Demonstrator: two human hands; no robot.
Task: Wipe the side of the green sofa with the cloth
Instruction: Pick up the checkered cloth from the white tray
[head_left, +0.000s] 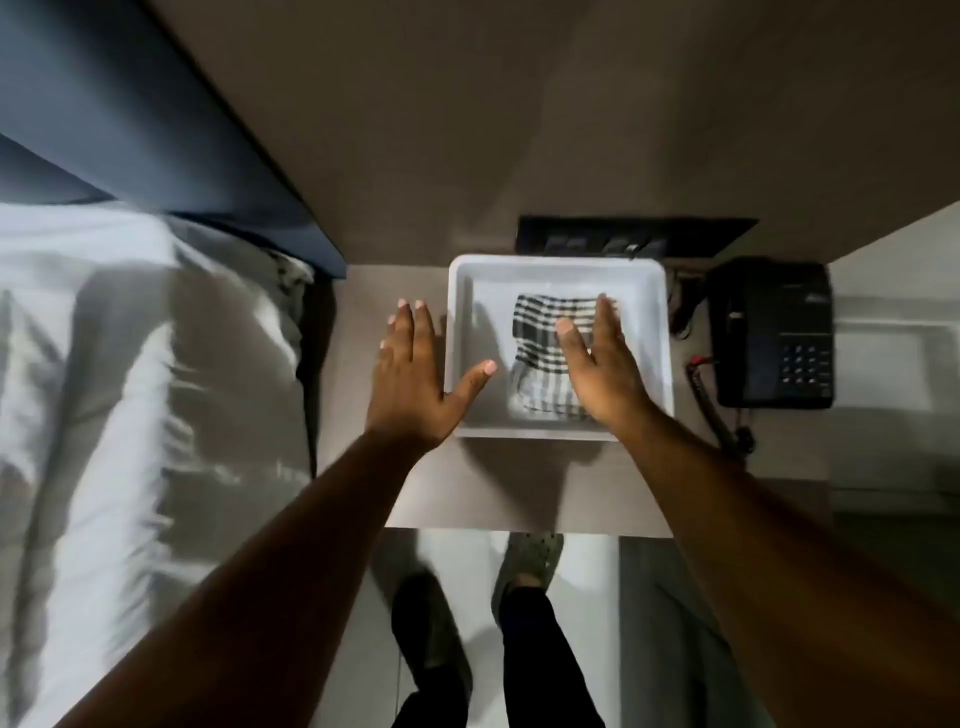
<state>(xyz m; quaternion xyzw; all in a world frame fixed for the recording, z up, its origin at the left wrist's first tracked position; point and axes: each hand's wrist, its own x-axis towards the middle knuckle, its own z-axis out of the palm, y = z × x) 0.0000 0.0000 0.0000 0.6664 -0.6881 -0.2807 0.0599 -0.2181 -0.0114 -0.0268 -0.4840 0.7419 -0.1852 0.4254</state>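
Centrally, a white tray (655, 332) on a grey-brown bedside surface (509, 488); all places are given from it.
Cloth (540, 338): black-and-white check, crumpled inside the tray, its right part hidden by the right hand (597, 364).
Right hand: flat above the cloth, fingers spread, gripping nothing; contact unclear.
Left hand (410, 374): splayed over the tray's left rim, empty.
Telephone (771, 332): dark, right of the tray, keys blurred.
Bed (104, 364): left, motion-smeared.
Sofa: nowhere visible.

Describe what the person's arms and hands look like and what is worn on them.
Both forearms are bare, with no sleeves in view. The left hand and right hand wear no gloves; no rings, watch or bracelets show. The fingernails are short.
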